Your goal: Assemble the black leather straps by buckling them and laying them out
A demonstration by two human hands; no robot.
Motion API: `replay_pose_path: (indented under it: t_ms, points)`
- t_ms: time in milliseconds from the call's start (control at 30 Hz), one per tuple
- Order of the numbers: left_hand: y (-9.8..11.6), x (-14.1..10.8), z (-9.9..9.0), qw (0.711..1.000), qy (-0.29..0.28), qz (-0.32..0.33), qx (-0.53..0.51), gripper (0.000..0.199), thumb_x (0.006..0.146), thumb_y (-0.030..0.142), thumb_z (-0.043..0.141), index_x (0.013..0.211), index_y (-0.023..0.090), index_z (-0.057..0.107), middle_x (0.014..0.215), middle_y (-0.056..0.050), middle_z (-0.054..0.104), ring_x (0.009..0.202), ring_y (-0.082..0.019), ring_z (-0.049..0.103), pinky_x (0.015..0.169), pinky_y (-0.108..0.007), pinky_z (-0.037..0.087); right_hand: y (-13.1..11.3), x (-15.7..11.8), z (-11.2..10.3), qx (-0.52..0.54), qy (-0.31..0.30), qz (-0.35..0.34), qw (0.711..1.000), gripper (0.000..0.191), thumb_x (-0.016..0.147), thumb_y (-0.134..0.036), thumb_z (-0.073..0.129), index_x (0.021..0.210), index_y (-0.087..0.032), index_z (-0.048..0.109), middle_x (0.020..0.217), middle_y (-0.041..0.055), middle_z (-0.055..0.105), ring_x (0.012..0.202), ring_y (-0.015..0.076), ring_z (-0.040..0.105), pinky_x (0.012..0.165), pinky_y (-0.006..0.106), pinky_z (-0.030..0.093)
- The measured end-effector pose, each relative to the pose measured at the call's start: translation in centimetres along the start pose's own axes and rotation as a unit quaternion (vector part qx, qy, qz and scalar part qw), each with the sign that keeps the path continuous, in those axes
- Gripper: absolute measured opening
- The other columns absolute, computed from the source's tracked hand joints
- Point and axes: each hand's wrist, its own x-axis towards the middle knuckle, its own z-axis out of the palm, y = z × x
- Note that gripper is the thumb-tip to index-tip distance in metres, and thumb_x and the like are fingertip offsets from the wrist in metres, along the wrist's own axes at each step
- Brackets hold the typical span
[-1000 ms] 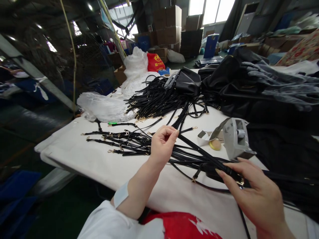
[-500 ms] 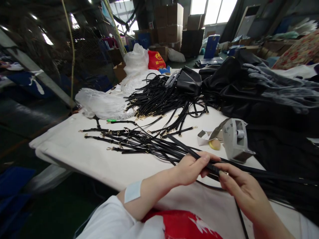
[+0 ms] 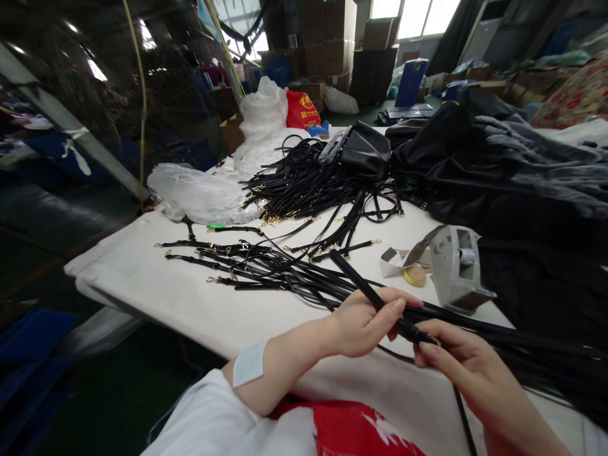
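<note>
Over the table's front edge, my left hand (image 3: 368, 322) is closed round a black strap (image 3: 352, 273), whose flat end sticks out up and to the left. My right hand (image 3: 458, 354) pinches the same strap near its buckle end, where a bit of gold metal shows between the fingers. A thin length of strap hangs down below my right hand. Just beyond my hands lies a row of black straps with gold clasps (image 3: 266, 269), and a larger heap of them (image 3: 304, 183) is farther back.
A white tape dispenser (image 3: 458, 269) stands right of a yellow-rimmed round item (image 3: 415, 275). Black material (image 3: 513, 221) covers the table's right side. Clear plastic bags (image 3: 199, 193) lie at the back left of the white table (image 3: 166, 304). Cardboard boxes (image 3: 327, 50) are stacked behind.
The view has shifted slightly. The strap's free end now stands out more above my left hand, and my right fingers have closed farther over the buckle end.
</note>
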Motion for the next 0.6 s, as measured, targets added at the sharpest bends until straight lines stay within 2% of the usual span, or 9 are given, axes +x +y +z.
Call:
replay_pose_path:
  t_ms: [100, 200, 267, 333, 433, 500, 600]
  points:
    - [-0.3, 0.8, -0.8, 0.997, -0.041, -0.023, -0.055, 0.066, 0.095, 0.063, 0.036, 0.118, 0.008, 0.064, 0.065, -0.002, 0.054, 0.057, -0.01, 0.051, 0.055, -0.022, 0.044, -0.1, -0.7, 0.0, 0.055, 0.03, -0.023, 0.998, 0.028, 0.084, -0.049, 0.067, 0.085, -0.021, 0.073, 0.061, 0.0021, 0.062, 0.063, 0.018, 0.058, 0.061, 0.027, 0.048]
    - [-1.0, 1.0, -2.0, 0.986, -0.128, -0.052, -0.09, 0.071, 0.09, 0.071, 0.041, 0.117, 0.01, 0.065, 0.071, -0.004, 0.059, 0.062, -0.011, 0.054, 0.057, -0.022, 0.045, 0.5, -1.5, -1.2, 0.093, 0.073, -0.064, 0.991, 0.027, 0.081, -0.049, 0.069, 0.085, -0.023, 0.074, 0.055, 0.0016, 0.06, 0.054, 0.017, 0.056, 0.055, 0.027, 0.048]
    - [-1.4, 0.6, -2.8, 0.98, -0.177, -0.065, -0.064, 0.067, 0.083, 0.069, 0.057, 0.114, 0.011, 0.066, 0.077, -0.005, 0.063, 0.068, -0.013, 0.057, 0.063, -0.024, 0.048, 1.4, -1.6, -2.7, 0.095, 0.109, -0.078, 0.986, 0.025, 0.082, -0.046, 0.068, 0.087, -0.023, 0.074, 0.059, 0.0025, 0.061, 0.052, 0.016, 0.055, 0.05, 0.025, 0.047]
    - [-1.5, 0.1, -3.6, 0.979, -0.184, -0.083, 0.001, 0.054, 0.081, 0.057, 0.067, 0.112, 0.013, 0.066, 0.082, -0.005, 0.066, 0.07, -0.012, 0.058, 0.067, -0.024, 0.049, 2.3, -1.2, -4.2, 0.058, 0.133, -0.059, 0.988, 0.024, 0.084, -0.044, 0.066, 0.093, -0.023, 0.074, 0.07, 0.0046, 0.066, 0.059, 0.0179, 0.061, 0.051, 0.025, 0.05]
    - [-1.3, -0.5, -4.0, 0.977, -0.136, -0.092, 0.139, 0.032, 0.093, 0.041, 0.056, 0.111, 0.016, 0.066, 0.095, -0.005, 0.07, 0.077, -0.013, 0.062, 0.075, -0.024, 0.05, 2.8, -0.1, -5.1, -0.092, 0.136, -0.064, 0.984, 0.029, 0.087, -0.044, 0.062, 0.105, -0.024, 0.072, 0.102, 0.0085, 0.071, 0.093, 0.0261, 0.068, 0.077, 0.033, 0.057]
    - [-1.1, -0.5, -3.7, 0.964, -0.107, -0.077, 0.231, 0.029, 0.096, 0.037, 0.05, 0.108, 0.017, 0.066, 0.097, -0.004, 0.071, 0.083, -0.014, 0.063, 0.078, -0.023, 0.049, 2.3, 0.6, -4.3, -0.197, 0.126, -0.122, 0.965, 0.033, 0.089, -0.042, 0.058, 0.116, -0.025, 0.067, 0.123, 0.0089, 0.065, 0.114, 0.0288, 0.061, 0.097, 0.039, 0.051]
    - [-0.7, -0.2, -2.5, 0.935, -0.084, -0.073, 0.336, 0.028, 0.097, 0.037, 0.046, 0.101, 0.018, 0.065, 0.092, -0.004, 0.071, 0.082, -0.017, 0.064, 0.073, -0.024, 0.048, 0.8, 1.2, -2.1, -0.293, 0.081, -0.216, 0.928, 0.037, 0.09, -0.038, 0.058, 0.125, -0.026, 0.059, 0.126, 0.0072, 0.065, 0.117, 0.0272, 0.06, 0.112, 0.046, 0.038]
